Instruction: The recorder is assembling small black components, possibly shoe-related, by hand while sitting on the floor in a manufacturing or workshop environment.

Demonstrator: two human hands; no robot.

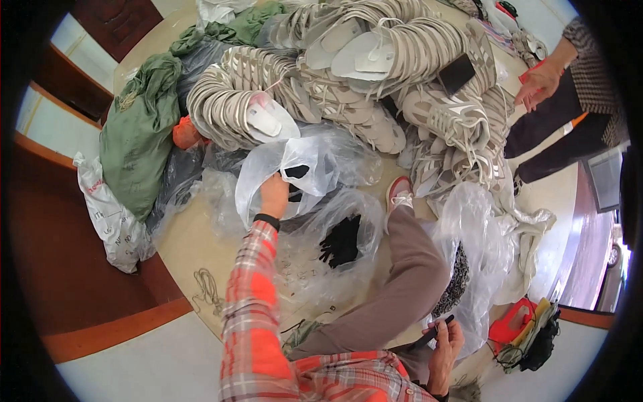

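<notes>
My left hand [273, 195] is closed on a whitish see-through plastic bag [309, 153]; its fingertips are partly hidden, and dark stuff shows through the bag's openings. Just nearer lies a second clear plastic bag [305, 268] with black gloves [341, 241] in its mouth. At the lower right, my right hand [444, 352] pinches a slim black object [434, 331] whose kind I cannot make out. Beside that hand stands a large clear bag [479, 228] holding speckled black-and-white material [457, 285].
Large bundles of beige shoe uppers [429, 53] are heaped ahead, with a black phone [456, 74] on them. Green sacks [144, 127] stand left. Another person's hand [541, 84] is at the far right. A red bag [512, 325] lies lower right. My leg [402, 275] stretches forward.
</notes>
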